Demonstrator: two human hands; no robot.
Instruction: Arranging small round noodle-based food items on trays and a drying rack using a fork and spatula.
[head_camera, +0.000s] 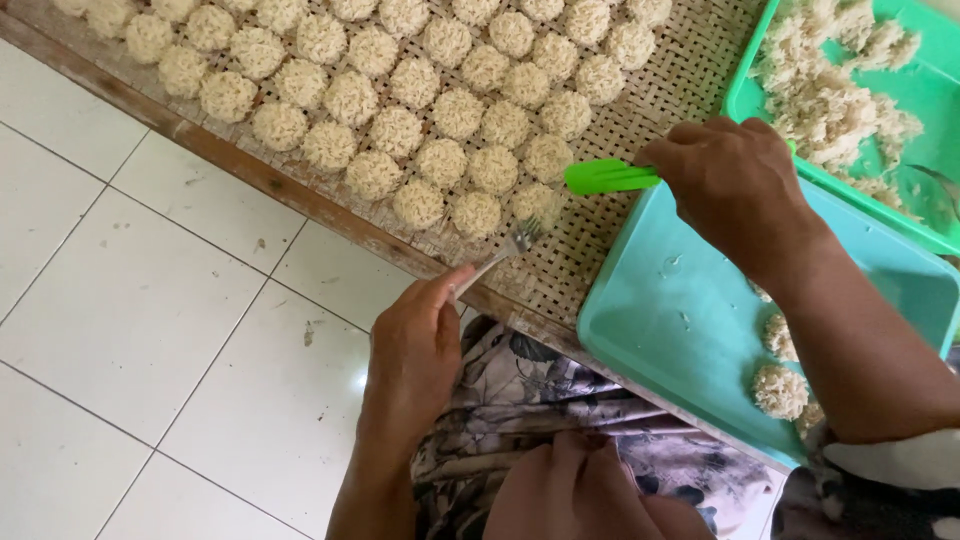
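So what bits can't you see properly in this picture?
- Woven tray, head view: the top edge cuts it off, so its full size and the count of noodle rounds stay unknown.
- Green tool: the right hand covers its handle.
- Fork: the left hand hides most of its handle.
- Green tray: cut by the top and right edges.

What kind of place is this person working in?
Probably a home or small food workshop, with work done on the floor: white floor tiles, a woven bamboo tray lined with noodle rounds, and a teal plastic tray.
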